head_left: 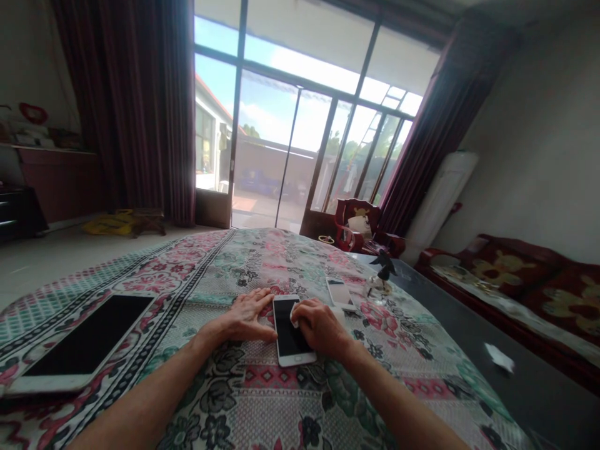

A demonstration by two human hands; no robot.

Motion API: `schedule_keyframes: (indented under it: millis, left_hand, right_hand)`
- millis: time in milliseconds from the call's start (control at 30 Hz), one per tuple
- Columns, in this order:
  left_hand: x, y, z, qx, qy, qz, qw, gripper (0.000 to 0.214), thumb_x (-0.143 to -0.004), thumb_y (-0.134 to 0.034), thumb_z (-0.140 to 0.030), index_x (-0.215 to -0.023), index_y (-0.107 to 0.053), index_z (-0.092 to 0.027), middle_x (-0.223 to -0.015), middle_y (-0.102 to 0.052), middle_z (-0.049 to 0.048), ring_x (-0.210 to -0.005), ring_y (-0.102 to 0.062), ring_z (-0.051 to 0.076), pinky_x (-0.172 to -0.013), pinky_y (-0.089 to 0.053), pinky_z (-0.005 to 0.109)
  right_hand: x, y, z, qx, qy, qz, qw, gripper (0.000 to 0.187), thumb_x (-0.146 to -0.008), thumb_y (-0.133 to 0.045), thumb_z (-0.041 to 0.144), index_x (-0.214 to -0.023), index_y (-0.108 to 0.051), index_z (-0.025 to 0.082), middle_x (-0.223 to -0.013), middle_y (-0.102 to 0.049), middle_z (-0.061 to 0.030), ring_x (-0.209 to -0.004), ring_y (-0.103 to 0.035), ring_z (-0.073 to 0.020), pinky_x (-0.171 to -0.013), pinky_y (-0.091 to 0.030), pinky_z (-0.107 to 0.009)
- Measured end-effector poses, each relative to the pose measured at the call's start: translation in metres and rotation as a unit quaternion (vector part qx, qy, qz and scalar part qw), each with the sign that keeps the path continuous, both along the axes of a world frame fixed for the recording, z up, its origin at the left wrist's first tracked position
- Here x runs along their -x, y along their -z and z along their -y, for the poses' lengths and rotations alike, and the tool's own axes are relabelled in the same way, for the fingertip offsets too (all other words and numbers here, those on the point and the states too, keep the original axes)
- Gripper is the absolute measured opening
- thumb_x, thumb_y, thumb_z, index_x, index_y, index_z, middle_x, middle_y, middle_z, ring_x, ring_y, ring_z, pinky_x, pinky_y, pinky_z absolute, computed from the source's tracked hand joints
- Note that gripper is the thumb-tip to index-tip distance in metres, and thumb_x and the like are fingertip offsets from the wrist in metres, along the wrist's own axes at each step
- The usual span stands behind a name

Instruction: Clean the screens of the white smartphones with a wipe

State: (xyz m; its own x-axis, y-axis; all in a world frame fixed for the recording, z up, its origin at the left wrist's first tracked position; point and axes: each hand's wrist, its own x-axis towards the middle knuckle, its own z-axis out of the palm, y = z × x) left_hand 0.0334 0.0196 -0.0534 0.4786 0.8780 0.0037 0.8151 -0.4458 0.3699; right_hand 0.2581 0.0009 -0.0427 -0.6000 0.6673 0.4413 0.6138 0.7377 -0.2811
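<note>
A white smartphone (290, 344) with a dark screen lies face up on the patterned tablecloth (262, 406). My left hand (248, 315) rests flat to its left, fingers spread, with the fingertips and thumb by the phone's left edge. Over the right part of the screen, my right hand (319, 325) is closed, its bent fingers pinching a small white wad of tissue (295, 314) against the glass. Most of the wad is hidden by the fingers. Beyond my right hand lies another white, phone-like device (340, 294).
A large white tablet (89, 337) with a black screen lies at the left. A dark bird-shaped ornament on a clear base (379, 286) stands at the right. Past the cloth is a dark tabletop with a crumpled white paper (499, 358), then a wooden sofa (515, 269).
</note>
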Motion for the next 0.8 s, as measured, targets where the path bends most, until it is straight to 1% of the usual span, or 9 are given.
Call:
schedule_keyframes:
  millis: [100, 200, 267, 333, 433, 600, 700, 800]
  left_hand:
    - [-0.001, -0.002, 0.002, 0.002, 0.000, -0.001, 1.000, 0.093, -0.066, -0.058, -0.062, -0.143, -0.030, -0.019, -0.154, -0.019, 0.0094, -0.141, -0.014, 0.029, -0.113, -0.015, 0.046]
    - [-0.002, -0.003, 0.002, 0.007, -0.002, -0.002, 1.000, 0.093, -0.066, -0.059, -0.059, -0.143, -0.029, -0.018, -0.153, -0.019, 0.0096, -0.141, -0.014, 0.029, -0.113, -0.014, 0.047]
    - [-0.002, -0.003, 0.002, 0.006, -0.003, -0.002, 1.000, 0.093, -0.066, -0.059, -0.059, -0.143, -0.029, -0.017, -0.153, -0.019, 0.0102, -0.141, -0.014, 0.029, -0.113, -0.014, 0.047]
    - [-0.002, -0.001, 0.000, 0.002, -0.001, -0.001, 1.000, 0.092, -0.066, -0.059, -0.059, -0.143, -0.029, -0.017, -0.153, -0.020, 0.0107, -0.141, -0.014, 0.029, -0.112, -0.014, 0.046]
    - [0.001, 0.002, -0.002, 0.000, 0.007, 0.001, 1.000, 0.095, -0.066, -0.058, -0.064, -0.143, -0.029, -0.018, -0.153, -0.019, 0.0111, -0.141, -0.014, 0.028, -0.113, -0.013, 0.046]
    - [0.004, 0.005, -0.004, -0.004, 0.009, 0.013, 1.000, 0.097, -0.064, -0.059, -0.068, -0.143, -0.031, -0.019, -0.153, -0.019, 0.0113, -0.141, -0.014, 0.029, -0.113, -0.013, 0.045]
    - [0.004, 0.004, -0.006, 0.000, -0.001, 0.019, 1.000, 0.092, -0.066, -0.060, -0.066, -0.141, -0.034, -0.020, -0.153, -0.022, 0.0100, -0.140, -0.016, 0.028, -0.113, -0.014, 0.043]
    - [0.002, 0.003, -0.009, 0.000, -0.013, 0.024, 1.000, 0.078, -0.073, -0.055, -0.062, -0.139, -0.039, -0.022, -0.151, -0.027, 0.0082, -0.139, -0.021, 0.026, -0.113, -0.017, 0.040]
  right_hand:
    - [0.013, -0.002, -0.022, -0.002, 0.018, 0.012, 1.000, 0.025, -0.078, -0.048, 0.003, -0.079, -0.065, 0.021, -0.084, -0.067, -0.0027, -0.083, -0.059, -0.0157, -0.083, -0.042, -0.027]
    - [0.022, 0.001, -0.041, 0.001, 0.043, 0.010, 0.999, 0.024, -0.080, -0.049, 0.007, -0.082, -0.067, 0.022, -0.085, -0.068, -0.0029, -0.084, -0.060, -0.0161, -0.082, -0.042, -0.026]
    - [0.026, 0.004, -0.047, 0.002, 0.056, 0.006, 0.998, 0.023, -0.081, -0.050, 0.008, -0.083, -0.068, 0.022, -0.086, -0.068, -0.0036, -0.085, -0.060, -0.0169, -0.082, -0.042, -0.026]
    - [0.027, 0.006, -0.046, 0.002, 0.068, 0.003, 0.998, 0.024, -0.081, -0.049, 0.007, -0.084, -0.068, 0.021, -0.087, -0.068, -0.0044, -0.086, -0.060, -0.0173, -0.082, -0.042, -0.026]
    - [0.027, 0.006, -0.035, 0.004, 0.078, -0.001, 0.997, 0.024, -0.080, -0.049, 0.006, -0.083, -0.068, 0.021, -0.087, -0.068, -0.0046, -0.083, -0.060, -0.0169, -0.079, -0.043, -0.026]
    - [0.021, 0.003, -0.007, 0.007, 0.076, -0.008, 0.997, 0.024, -0.078, -0.050, 0.004, -0.080, -0.067, 0.021, -0.086, -0.067, -0.0037, -0.083, -0.059, -0.0161, -0.080, -0.043, -0.025]
    - [0.018, 0.003, 0.010, 0.008, 0.075, -0.010, 0.997, 0.025, -0.078, -0.050, 0.003, -0.079, -0.067, 0.021, -0.085, -0.066, -0.0036, -0.081, -0.059, -0.0160, -0.077, -0.043, -0.024]
    - [0.015, 0.006, 0.025, 0.008, 0.076, -0.020, 0.997, 0.025, -0.077, -0.050, 0.003, -0.080, -0.066, 0.021, -0.084, -0.066, -0.0033, -0.082, -0.059, -0.0161, -0.077, -0.043, -0.024]
